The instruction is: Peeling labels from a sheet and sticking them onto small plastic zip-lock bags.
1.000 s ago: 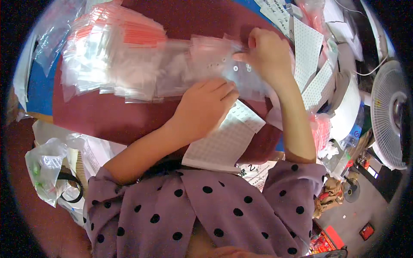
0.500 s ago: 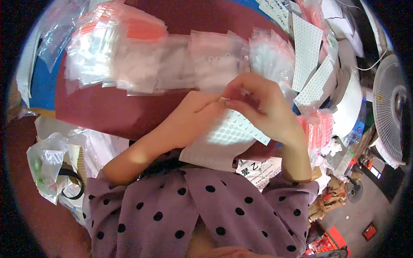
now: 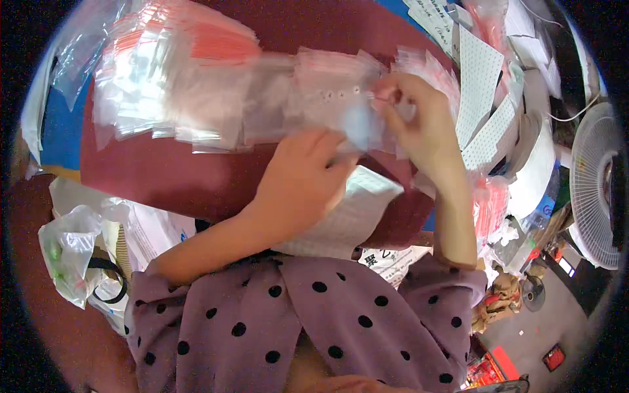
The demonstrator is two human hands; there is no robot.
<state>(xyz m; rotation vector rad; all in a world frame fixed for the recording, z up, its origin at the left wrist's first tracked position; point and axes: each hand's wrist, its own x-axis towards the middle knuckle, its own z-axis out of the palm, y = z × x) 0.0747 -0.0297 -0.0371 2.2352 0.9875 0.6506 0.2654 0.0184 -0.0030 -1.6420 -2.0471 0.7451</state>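
Observation:
My left hand (image 3: pixel 304 173) is closed with its fingers bent over the upper end of a white sticker sheet (image 3: pixel 334 226) printed with rows of small marks. The sheet hangs down toward my lap, and a folded part catches the light. Farther up and to the right, my right hand (image 3: pixel 422 118) is in a pinch over clear zip bags (image 3: pixel 308 85) fanned out on the table. What its blurred fingertips hold is too small to make out. A few small round stickers (image 3: pixel 341 94) show on the bags beside those fingertips. A pale bluish blur (image 3: pixel 357 124) lies between my hands.
A thick stack of red-edged zip bags (image 3: pixel 144 72) covers the far left of the dark red table (image 3: pixel 170 173). More sticker sheets (image 3: pixel 481 72) lie at the right, near red-edged bag bundles (image 3: pixel 488 206) and a fan (image 3: pixel 596 177). A plastic bag (image 3: pixel 72 252) sits at the lower left.
My right hand has moved up and away from the sheet to the bags. My left hand stays near the sheet, which has folded and dropped lower. More small stickers show on the bags.

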